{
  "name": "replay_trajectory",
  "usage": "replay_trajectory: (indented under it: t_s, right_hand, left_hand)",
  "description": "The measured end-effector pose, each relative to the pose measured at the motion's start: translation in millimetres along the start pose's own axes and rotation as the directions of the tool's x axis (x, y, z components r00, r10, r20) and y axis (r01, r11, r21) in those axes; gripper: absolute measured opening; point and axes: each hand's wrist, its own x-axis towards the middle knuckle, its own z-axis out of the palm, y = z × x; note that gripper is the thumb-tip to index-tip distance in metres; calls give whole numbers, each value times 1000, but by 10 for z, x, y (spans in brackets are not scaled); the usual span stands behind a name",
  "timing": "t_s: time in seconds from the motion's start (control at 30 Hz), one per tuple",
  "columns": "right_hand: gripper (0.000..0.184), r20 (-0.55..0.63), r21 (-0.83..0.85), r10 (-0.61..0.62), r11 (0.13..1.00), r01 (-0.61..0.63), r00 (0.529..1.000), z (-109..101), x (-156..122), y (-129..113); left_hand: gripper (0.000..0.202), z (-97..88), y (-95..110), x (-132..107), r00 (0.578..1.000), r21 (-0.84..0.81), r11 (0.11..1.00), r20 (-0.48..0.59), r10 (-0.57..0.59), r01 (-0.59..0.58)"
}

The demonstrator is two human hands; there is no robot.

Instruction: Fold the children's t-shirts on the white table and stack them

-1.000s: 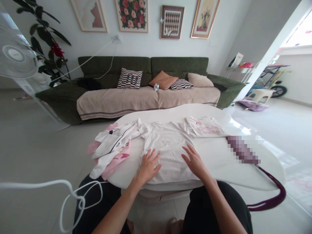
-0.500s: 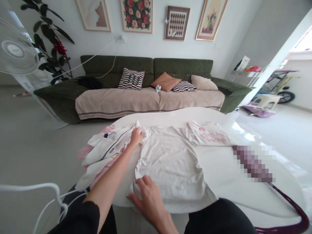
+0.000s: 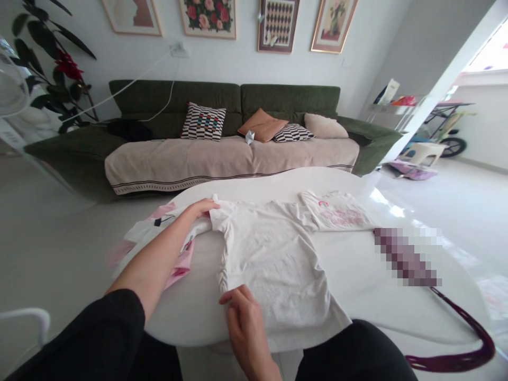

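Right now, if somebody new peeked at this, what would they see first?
A white T-shirt lies spread across the round white table, with both hands pinching its left edge: the left hand at the far corner, the right hand at the near one. Behind the table stands a long green sofa with patterned cushions.

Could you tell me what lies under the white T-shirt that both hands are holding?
The white T-shirt lies flat on the white table, which shows around it. Its hem hangs over the near edge. Whatever is directly beneath the cloth is covered.
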Motion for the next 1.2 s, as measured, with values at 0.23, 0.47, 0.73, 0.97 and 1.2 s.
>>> replay_trajectory:
  t_s: [0.23,0.47,0.73,0.97,1.2]
  right_hand:
    - [11,-107,-98,78,991,-88,991,-217,-159,306]
    - [17,-102,-94,64,993,-74,993,-295,-283,497]
    - [22,-168,-343,58,933,-113,984,-372,-482,660]
    - [57,9,-609,-186,778,153,983,-118,-403,603]
    - [68,194,-584,34,807,88,980,72,-356,666]
  left_hand:
    - [12,-7,-41,37,996,17,998,-76,-53,54]
    - [25,519,527,223,996,-33,996,-26,85,-86]
    - [27,1220,580,264,923,77,938,-166,346,-338]
    - [29,822,257,297,893,300,932,-333,302,-203]
    - [19,940,57,351,914,381,921,-342,220,-80]
